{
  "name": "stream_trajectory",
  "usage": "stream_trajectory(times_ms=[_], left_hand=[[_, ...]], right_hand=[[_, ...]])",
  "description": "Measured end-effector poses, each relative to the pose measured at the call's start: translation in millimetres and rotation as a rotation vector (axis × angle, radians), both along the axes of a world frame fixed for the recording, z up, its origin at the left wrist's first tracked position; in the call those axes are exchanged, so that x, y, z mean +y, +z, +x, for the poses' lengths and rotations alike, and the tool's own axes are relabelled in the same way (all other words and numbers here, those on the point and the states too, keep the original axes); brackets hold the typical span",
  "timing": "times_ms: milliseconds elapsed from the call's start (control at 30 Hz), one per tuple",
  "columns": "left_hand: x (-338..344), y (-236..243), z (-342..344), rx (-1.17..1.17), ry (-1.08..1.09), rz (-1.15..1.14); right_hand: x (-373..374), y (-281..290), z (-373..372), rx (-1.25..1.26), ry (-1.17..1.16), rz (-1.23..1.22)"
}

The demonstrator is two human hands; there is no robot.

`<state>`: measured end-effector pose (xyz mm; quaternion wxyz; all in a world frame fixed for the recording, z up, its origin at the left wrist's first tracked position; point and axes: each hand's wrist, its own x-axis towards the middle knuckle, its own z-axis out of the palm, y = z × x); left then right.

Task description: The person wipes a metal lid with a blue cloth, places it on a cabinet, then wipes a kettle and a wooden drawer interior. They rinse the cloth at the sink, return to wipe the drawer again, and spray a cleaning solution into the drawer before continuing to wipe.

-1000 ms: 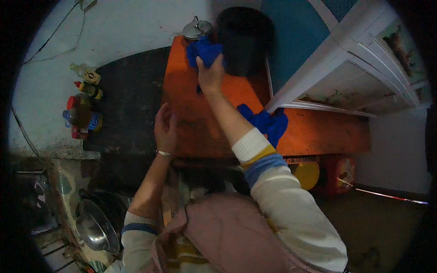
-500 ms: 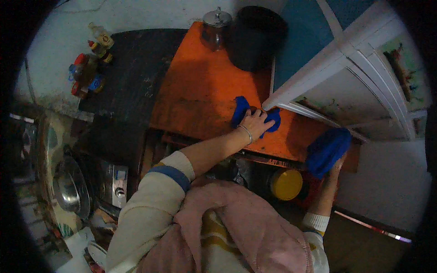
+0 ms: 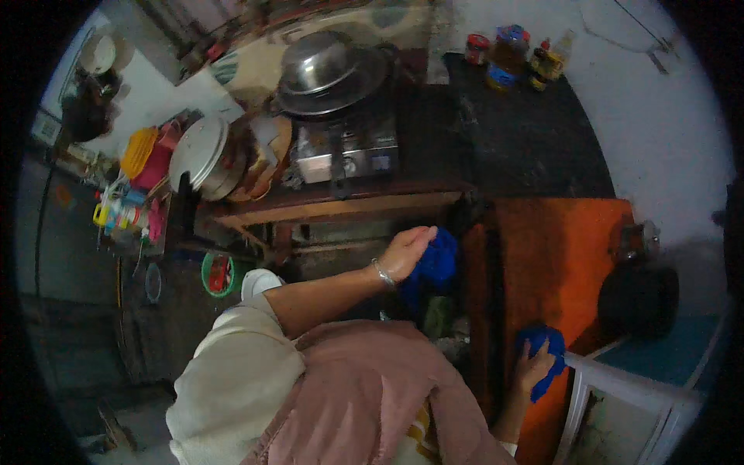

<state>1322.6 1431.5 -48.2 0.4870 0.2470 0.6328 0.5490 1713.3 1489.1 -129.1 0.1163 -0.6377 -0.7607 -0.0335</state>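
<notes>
My left hand (image 3: 397,263) is closed on a bunched blue cloth (image 3: 440,256), held up beside the left edge of the orange tabletop (image 3: 558,248). Part of this cloth hangs down below my fingers. On the tabletop, at the right, my right hand (image 3: 533,367) grips a second blue cloth (image 3: 552,341) and presses it against the surface. This cloth lies close to the corner of a white-framed cabinet (image 3: 616,380). Some of my right fingers are sunk in its folds.
A dark round pot (image 3: 639,302) and a lidded glass jar (image 3: 637,240) stand at the tabletop's far right. Beyond is a black board (image 3: 527,139) with bottles (image 3: 508,58). A gas stove (image 3: 349,151) bears a wok (image 3: 333,97). A white-lidded pot (image 3: 203,155) stands left of it.
My view has turned left toward the stove. My left hand has lifted its cloth off the orange tabletop and moved left. My right hand has brought its cloth down onto the tabletop by the cabinet.
</notes>
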Motion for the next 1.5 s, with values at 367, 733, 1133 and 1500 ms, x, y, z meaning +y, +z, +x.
stream_trajectory(times_ms=[367,733,1133,1500], left_hand=[[-185,-81,-164,0.122,0.648,0.005],[-376,-34,-322,0.353,0.649,-0.150],[-475,37,-283,0.097,0.399,-0.203],[-635,-33,-290,-0.054,0.529,0.144]], right_hand=[[47,-5,-45,-0.065,-0.128,-0.007],[66,134,-168,-0.423,-0.003,-0.098],[-237,102,-546,0.399,1.518,-0.994],[-481,122,-690,0.581,1.132,-1.633]])
